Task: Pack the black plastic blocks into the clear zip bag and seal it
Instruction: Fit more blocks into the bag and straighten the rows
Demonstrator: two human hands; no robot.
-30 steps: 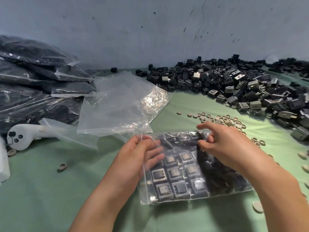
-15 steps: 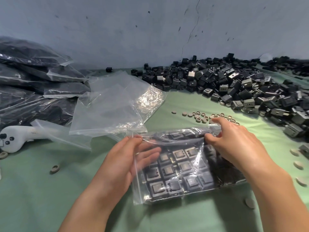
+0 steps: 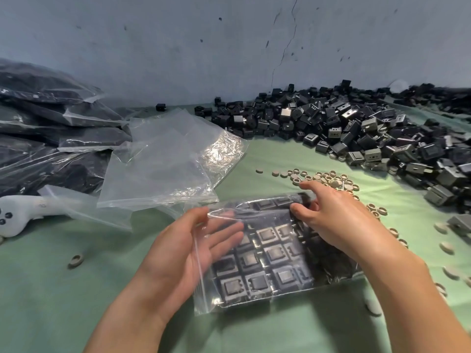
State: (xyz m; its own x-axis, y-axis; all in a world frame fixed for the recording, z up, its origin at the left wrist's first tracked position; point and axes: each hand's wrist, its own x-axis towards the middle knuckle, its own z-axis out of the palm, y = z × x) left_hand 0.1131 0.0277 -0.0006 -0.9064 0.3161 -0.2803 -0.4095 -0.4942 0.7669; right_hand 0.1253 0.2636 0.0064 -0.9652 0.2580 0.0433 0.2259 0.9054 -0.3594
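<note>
Clear zip bag (image 3: 205,294): lies flat on the green surface (image 3: 76,301) directly before the person, mouth facing away, between both grips. It is thin, glossy film, creased near the top.
Black plastic blocks (image 3: 275,253): inside the bag, laid flat in tidy rows, probably so the pack stays slim and the zip edges can meet. They are squarish dark shells with dull grey faces.
Left grip (image 3: 188,250): fingers straight and flat against the bag's left side near the mouth corner, apparently steadying the film. Motion blur hides whether they lie over or under the film.
Right grip (image 3: 336,220): thumb and fingers curl onto the bag's far edge, pinching the zip strip, likely to press it closed.
Seal: how much is closed cannot be told.
Loose pile (image 3: 356,128): the same blocks heaped at the far right, stock within reach.
Empty bags (image 3: 158,169): limp, clear, just beyond the left grip.
Filled bags (image 3: 51,123): stacked at far left.
</note>
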